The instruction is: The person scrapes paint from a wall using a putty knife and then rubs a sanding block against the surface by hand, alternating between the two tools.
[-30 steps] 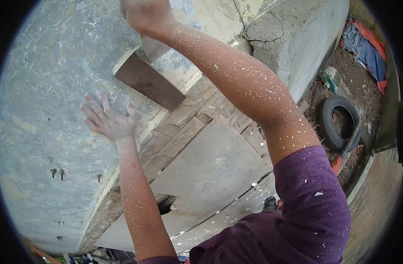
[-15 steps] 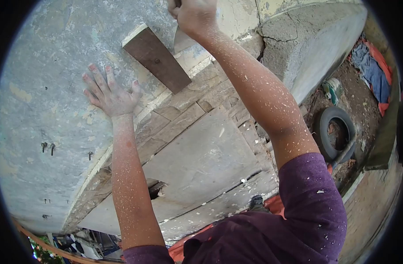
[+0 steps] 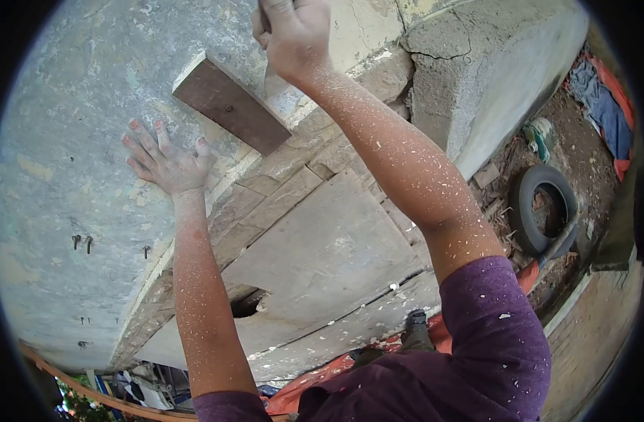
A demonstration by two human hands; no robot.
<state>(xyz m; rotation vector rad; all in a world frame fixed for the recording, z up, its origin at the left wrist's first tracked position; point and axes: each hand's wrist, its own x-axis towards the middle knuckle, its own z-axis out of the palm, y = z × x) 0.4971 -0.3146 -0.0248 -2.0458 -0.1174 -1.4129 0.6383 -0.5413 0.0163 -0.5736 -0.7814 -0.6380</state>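
Note:
My left hand (image 3: 169, 163) lies flat on the blue-grey wall (image 3: 69, 133) with its fingers spread, and white dust coats it. Higher up, my right hand (image 3: 294, 42) is closed around a scraper, most of its handle hidden by the fingers. The scraper's flat grey blade (image 3: 274, 83) shows below the fist, against the wall. Between the hands, a brown board (image 3: 230, 105) sticks out from the wall near its lower edge. Pale paint flakes cling to both forearms. Patches of the wall's paint are worn or peeled.
Below the wall runs a stone ledge (image 3: 294, 190) beside a grey panel (image 3: 329, 232) strewn with chips. A cracked concrete block (image 3: 469, 77) juts out at upper right. An old tire (image 3: 522, 211) and blue cloth (image 3: 595, 98) lie on the ground. Metal hooks (image 3: 83, 243) protrude at left.
The right hand and scraper have shifted slightly down and left in view. The left hand stays flat on the wall. The whole view has tilted a little.

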